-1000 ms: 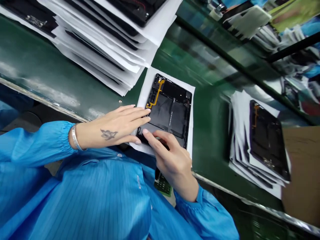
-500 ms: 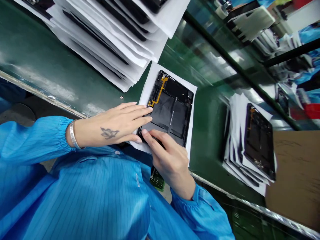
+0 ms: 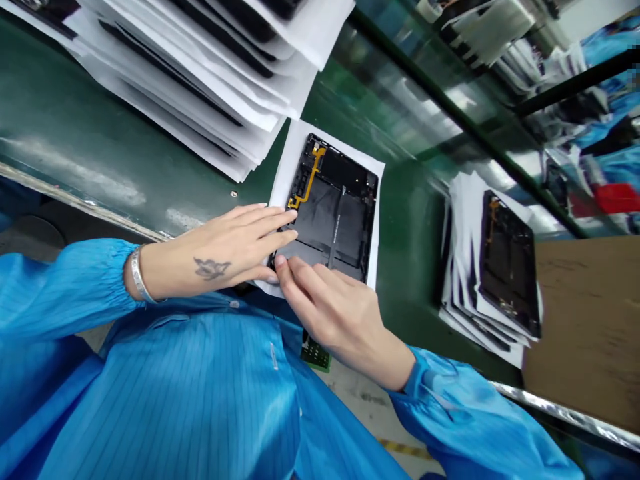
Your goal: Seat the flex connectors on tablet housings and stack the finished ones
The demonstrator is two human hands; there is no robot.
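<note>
A black tablet housing [image 3: 353,223] lies open-faced on a sheet of white paper [image 3: 295,143], its dark battery cells and an orange flex cable [image 3: 313,177] showing. My left hand [image 3: 220,250] is open, its fingers stretched flat over the housing's left edge and the thumb near the bottom corner. At that same lower left corner, the fingers of my right hand [image 3: 340,307] are pinched together. Whatever sits between those fingertips is too small or hidden to make out. The right hand covers the lower edge of the housing.
A tall stack of dark panels interleaved with white paper [image 3: 200,80] stands at the upper left of the green table [image 3: 410,227]. Similar housings and sheets form a lower pile [image 3: 510,267] on the right, beside a brown cardboard box [image 3: 585,327]. A dark rail [image 3: 465,127] runs behind.
My right hand has turned flatter, its wrist and forearm swinging out to the right, while its fingertips stay at the corner. The left hand keeps its place on the housing. The view has shifted slightly.
</note>
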